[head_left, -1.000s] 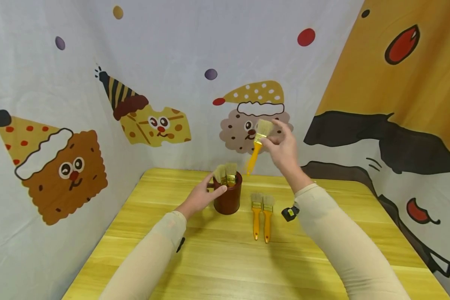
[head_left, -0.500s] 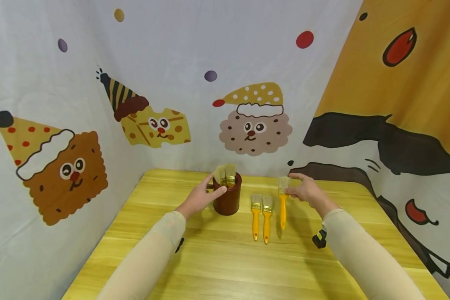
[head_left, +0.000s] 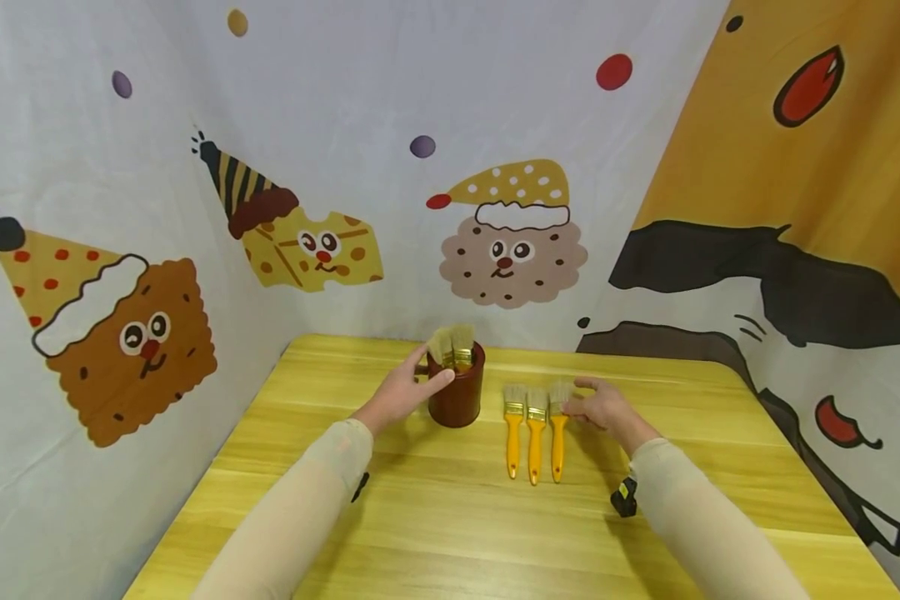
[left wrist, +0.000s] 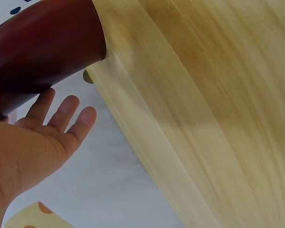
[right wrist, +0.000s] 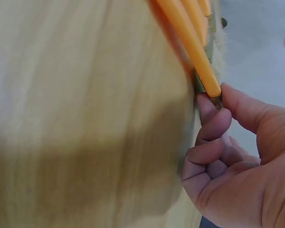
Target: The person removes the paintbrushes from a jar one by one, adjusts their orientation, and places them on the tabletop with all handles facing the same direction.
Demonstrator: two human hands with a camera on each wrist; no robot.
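A dark red-brown mug stands upright on the table, with paintbrushes in it, pale bristles upward. My left hand holds the mug from its left, thumb at the front near the rim; in the left wrist view three fingers extend along its side. Right of the mug, two yellow-handled paintbrushes lie side by side, bristles away from me. Beside them is a third paintbrush, lined up in the same direction. My right hand pinches it at the metal band between thumb and index finger.
The wood-grain table ends at a white cloth wall printed with cartoon figures. Cloth also hangs along the left and right sides. A small black device sits at my right wrist.
My right hand has carried the third paintbrush from in front of the wall down and right, then slightly left beside the other two. My left hand has stayed at the mug.
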